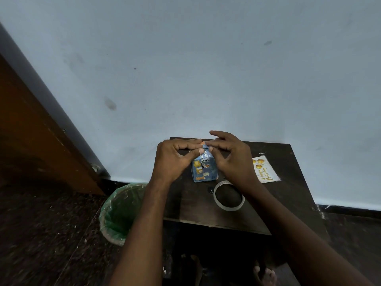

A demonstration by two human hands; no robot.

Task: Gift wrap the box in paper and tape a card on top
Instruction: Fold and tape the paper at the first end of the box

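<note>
One wrapped box [204, 169] sits on the worktop [191, 205]; left hand [175, 158] and right hand [231, 157] pinch its top fold, beside one tape roll [229, 195] and one card [265, 169].

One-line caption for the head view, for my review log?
Both hands pinch paper at the wrapped box top; tape roll and card lie on the table.

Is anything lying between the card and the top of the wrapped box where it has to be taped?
Yes: the right hand sits between the card and the box, and both it and the left hand pinch the paper over the box top.
</note>
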